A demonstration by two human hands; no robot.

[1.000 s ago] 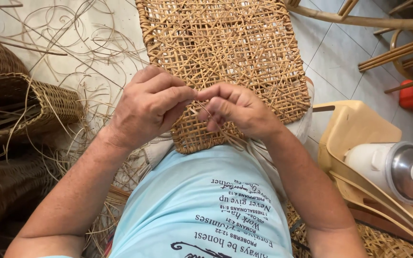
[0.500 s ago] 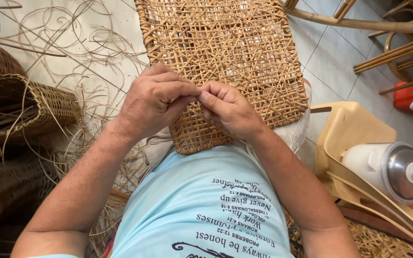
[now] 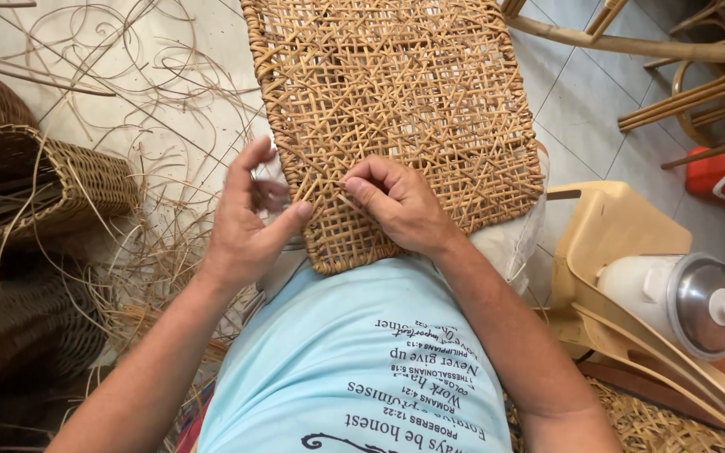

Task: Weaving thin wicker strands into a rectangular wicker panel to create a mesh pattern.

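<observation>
Left hand (image 3: 249, 222) now off woven panel (image 3: 396, 109).

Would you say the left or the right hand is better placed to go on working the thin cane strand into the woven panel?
Probably the right hand: its fingertips pinch at the tan open-weave cane panel. The left hand is lifted beside the panel's edge, fingers spread and apparently holding nothing.

1 head-worn camera looks steeply down from close above the person's lap, facing forward over the pale blue shirt (image 3: 362, 361) to the tan woven cane panel (image 3: 396, 109) and grey tiled floor (image 3: 581, 101) beyond.
</observation>
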